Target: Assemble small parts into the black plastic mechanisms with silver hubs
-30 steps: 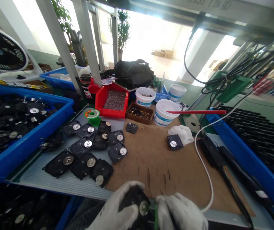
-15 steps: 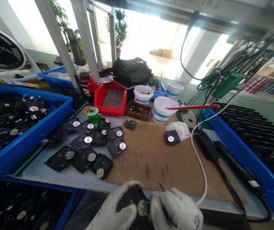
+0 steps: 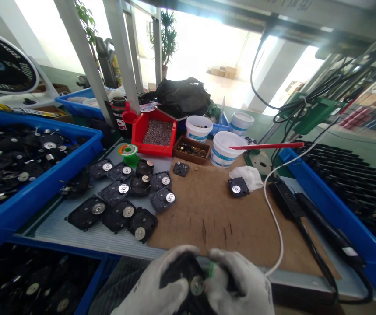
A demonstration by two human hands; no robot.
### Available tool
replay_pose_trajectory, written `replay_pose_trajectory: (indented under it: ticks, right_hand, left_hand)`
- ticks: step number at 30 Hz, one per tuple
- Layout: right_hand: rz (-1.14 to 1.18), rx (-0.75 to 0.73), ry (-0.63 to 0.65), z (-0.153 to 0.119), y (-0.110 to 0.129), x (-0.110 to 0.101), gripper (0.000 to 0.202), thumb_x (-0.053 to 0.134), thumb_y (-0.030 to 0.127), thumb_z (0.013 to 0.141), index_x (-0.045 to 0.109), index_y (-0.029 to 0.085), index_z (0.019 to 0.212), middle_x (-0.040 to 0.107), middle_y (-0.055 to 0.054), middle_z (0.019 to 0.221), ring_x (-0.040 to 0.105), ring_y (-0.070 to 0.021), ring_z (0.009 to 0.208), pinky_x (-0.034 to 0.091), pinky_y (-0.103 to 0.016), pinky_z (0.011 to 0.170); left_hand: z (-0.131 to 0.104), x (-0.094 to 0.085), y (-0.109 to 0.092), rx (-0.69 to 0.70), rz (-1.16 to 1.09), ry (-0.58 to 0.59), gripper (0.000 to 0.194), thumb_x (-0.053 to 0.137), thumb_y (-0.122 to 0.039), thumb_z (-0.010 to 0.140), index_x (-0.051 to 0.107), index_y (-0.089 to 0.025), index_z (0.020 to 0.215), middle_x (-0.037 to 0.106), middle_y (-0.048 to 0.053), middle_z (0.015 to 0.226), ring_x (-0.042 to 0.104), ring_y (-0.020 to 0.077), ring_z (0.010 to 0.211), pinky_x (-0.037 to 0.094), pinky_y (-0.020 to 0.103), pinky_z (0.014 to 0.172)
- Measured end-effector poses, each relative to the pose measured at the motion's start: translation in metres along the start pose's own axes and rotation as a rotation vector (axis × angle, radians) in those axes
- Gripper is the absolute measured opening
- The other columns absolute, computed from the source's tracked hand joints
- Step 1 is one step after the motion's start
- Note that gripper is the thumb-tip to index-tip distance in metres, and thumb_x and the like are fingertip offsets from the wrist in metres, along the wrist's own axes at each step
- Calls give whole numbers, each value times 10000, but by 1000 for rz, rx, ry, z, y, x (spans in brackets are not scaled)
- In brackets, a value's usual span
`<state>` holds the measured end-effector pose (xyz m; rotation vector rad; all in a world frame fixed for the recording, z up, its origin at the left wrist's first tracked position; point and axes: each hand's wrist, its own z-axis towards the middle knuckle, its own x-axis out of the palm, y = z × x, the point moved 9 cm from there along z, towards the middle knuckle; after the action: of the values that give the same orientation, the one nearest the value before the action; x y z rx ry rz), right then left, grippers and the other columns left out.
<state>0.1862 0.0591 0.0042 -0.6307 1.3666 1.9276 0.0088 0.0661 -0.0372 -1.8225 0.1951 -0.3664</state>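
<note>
In white gloves, both hands work low at the table's front edge. My left hand (image 3: 161, 286) is closed around a black plastic housing (image 3: 181, 267) with a round metal disc, its thumb lying across the face. My right hand (image 3: 240, 284) is closed at the housing's right side, its fingers bent close to the disc. A small green piece (image 3: 212, 269) shows at those fingers; its kind is too blurred to tell. Similar black housings with silver discs (image 3: 118, 190) lie grouped on the table's left side. Another such housing (image 3: 238, 187) rests beside crumpled white material (image 3: 251, 177).
Blue bins (image 3: 86, 146) of black parts stand left and right. A red bin (image 3: 157, 131) of small metal pieces, a brown tray (image 3: 191, 149), white buckets (image 3: 223, 151) and a green spool (image 3: 128, 154) line the back. A white cable (image 3: 275, 214) crosses the brown board (image 3: 194, 210).
My right hand's fingers have shifted and opened slightly around the green piece, which shows smaller now. My left hand keeps the housing nearly in place. The view has moved slightly.
</note>
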Motion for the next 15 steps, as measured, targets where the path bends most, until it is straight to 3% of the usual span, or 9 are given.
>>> replay_pose_trajectory:
  ticks: [3, 6, 10, 13, 15]
  right_hand:
    - [312, 283, 226, -7, -23, 20, 762, 808, 249, 561, 680, 228, 1312, 776, -37, 1025, 753, -245, 903, 595, -290, 800]
    - [458, 438, 409, -13, -23, 35, 803, 761, 258, 605, 625, 224, 1396, 773, -60, 1159, 742, -264, 1047, 585, -340, 924]
    - [545, 577, 343, -11, -20, 29, 644, 733, 369, 687, 669, 201, 1305, 781, -64, 1100, 734, -264, 1060, 604, -319, 855]
    - [558, 586, 232, -7, -19, 21, 601, 718, 344, 679, 665, 200, 1261, 759, -20, 944, 739, -208, 845, 597, -255, 685]
    - [521, 567, 202, -5, -16, 19, 600, 702, 327, 681, 650, 209, 1267, 712, 23, 856, 701, -171, 725, 584, -249, 659]
  left_hand:
    - [4, 8, 0, -66, 5, 112, 493, 745, -332, 836, 677, -240, 1316, 729, 58, 1365, 657, 281, 1288, 520, 314, 1083]
    - [6, 9, -1, -82, 49, 104, 586, 743, -258, 785, 634, -240, 1361, 728, 49, 1362, 652, 275, 1289, 514, 318, 1085]
    - [4, 0, 6, -123, 45, -7, 580, 669, -362, 822, 578, -186, 1367, 753, 91, 1260, 716, 270, 1139, 594, 315, 920]
    - [1, -6, 7, -87, 179, 11, 572, 626, -432, 869, 592, -189, 1386, 695, 94, 1374, 643, 284, 1265, 519, 340, 1058]
    - [-1, -6, 6, -62, 319, 62, 562, 616, -349, 879, 573, -229, 1427, 664, 62, 1433, 593, 276, 1337, 444, 355, 1145]
